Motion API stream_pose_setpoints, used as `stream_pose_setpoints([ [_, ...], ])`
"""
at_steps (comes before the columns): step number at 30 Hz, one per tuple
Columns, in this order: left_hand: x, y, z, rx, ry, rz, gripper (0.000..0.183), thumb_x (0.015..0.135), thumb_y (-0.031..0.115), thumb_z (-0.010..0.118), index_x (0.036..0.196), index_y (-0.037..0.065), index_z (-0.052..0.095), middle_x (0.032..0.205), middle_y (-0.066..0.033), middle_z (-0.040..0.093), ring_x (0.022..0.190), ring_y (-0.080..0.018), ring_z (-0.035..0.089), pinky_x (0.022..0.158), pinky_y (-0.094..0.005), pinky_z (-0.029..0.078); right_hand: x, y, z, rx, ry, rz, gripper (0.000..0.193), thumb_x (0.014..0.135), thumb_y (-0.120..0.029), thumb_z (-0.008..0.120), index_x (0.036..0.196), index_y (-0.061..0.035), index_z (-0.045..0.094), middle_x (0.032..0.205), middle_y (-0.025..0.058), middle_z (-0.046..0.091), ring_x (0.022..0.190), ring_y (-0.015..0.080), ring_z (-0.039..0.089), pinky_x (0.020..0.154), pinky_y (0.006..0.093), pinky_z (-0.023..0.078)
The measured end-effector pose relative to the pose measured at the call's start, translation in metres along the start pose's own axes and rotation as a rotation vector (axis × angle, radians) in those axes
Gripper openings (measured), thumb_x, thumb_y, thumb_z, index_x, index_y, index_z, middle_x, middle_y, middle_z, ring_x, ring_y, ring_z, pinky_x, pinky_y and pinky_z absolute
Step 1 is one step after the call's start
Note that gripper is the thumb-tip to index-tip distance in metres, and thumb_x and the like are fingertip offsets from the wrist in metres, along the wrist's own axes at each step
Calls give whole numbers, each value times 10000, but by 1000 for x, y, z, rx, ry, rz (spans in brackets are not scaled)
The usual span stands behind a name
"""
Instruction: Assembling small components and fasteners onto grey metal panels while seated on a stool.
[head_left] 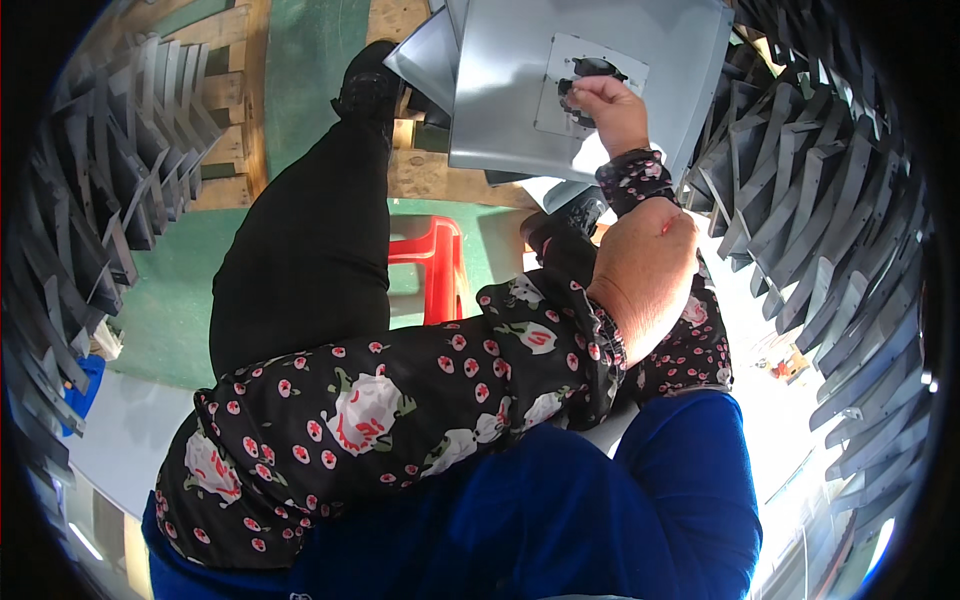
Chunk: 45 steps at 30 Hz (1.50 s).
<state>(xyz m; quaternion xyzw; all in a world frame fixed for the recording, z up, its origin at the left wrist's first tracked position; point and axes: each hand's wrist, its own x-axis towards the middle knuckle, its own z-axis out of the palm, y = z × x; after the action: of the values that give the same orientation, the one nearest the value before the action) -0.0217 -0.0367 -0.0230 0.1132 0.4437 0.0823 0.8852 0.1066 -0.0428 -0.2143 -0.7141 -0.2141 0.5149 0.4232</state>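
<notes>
My right hand (612, 108) reaches over a grey sheet-metal panel (500, 120). Its thumb and forefinger are pinched together beside a small dark piece, too small to name. Just under the fingers is a light rectangular plate (625, 68) with dark openings, set on the panel. Crossing my body from the left, my left arm ends over my right forearm, and its hand (648, 268) is curled with the back of it towards me. The fingers of that hand are folded out of sight, so what they hold, if anything, is hidden. Dark flowered sleeves (365, 415) cover both forearms.
Bent grey metal parts (820, 180) are stacked in rows at the right, with similar stacks (120, 150) at the left. A red plastic stool (440, 265) stands between my legs. Wooden pallet boards (425, 175) lie by my feet on the green floor (185, 270).
</notes>
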Motion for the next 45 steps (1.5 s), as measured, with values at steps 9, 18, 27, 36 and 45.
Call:
stream_pose_setpoints([
  [9,-3,13,3,-83,58,5,159,788,181,496,773,25,524,666,-19,506,605,-82,466,559,-211,382,-27,-61,-11,689,-337,6,155,813,-25,490,961,3,529,852,114,595,792,197,588,811,320,447],
  [18,13,30,3,84,278,276,254,800,222,533,894,-13,526,798,-122,566,774,-194,548,688,-292,435,-87,-119,-30,658,-414,-180,113,814,-23,490,913,25,517,868,108,567,816,182,539,766,306,410],
  [27,18,27,-1,119,210,261,209,774,200,569,849,8,532,748,-93,553,684,-165,543,630,-276,437,-99,-125,-33,429,-318,-133,142,781,13,532,922,31,522,853,100,569,781,159,541,726,262,425],
  [36,5,17,6,211,50,142,197,832,229,519,842,33,503,653,8,452,579,-55,419,517,-192,357,-53,-74,-21,316,-3,174,165,763,-16,572,915,39,539,793,116,595,722,152,580,661,227,474],
  [45,3,6,2,189,-15,49,177,832,206,515,831,29,507,681,-8,478,600,-63,450,532,-190,380,-6,-12,-4,55,80,75,129,778,-23,555,902,12,556,775,67,596,671,121,556,639,215,450],
])
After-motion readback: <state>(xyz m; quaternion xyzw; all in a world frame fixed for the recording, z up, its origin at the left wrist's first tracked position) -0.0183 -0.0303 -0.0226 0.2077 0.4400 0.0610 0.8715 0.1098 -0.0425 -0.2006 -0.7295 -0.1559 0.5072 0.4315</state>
